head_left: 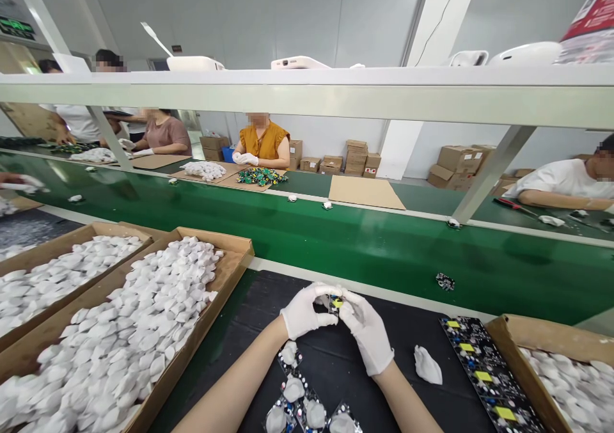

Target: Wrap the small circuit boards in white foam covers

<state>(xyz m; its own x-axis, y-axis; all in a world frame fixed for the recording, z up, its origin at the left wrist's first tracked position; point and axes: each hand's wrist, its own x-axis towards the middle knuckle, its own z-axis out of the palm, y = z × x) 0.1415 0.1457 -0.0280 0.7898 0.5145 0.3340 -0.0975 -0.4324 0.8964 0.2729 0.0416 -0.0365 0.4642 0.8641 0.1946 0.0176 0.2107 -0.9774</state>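
Both hands wear white gloves and meet over the black mat. Between them is a small circuit board (335,304) with a yellow part. My left hand (309,308) pinches its left side, and my right hand (367,332) has its fingers on the right side. Below my hands lie several boards topped with white pads (293,389). To the right of my right hand rests one loose white piece (428,365). Farther right is a black panel of boards (483,377) with yellow parts.
Open cardboard boxes of white pieces stand at the left (225,279) and right (522,330). A green belt (336,247) runs beyond the mat, with one board (445,281) on it. Overhead is a shelf (307,97). Several people sit or stand across the belt.
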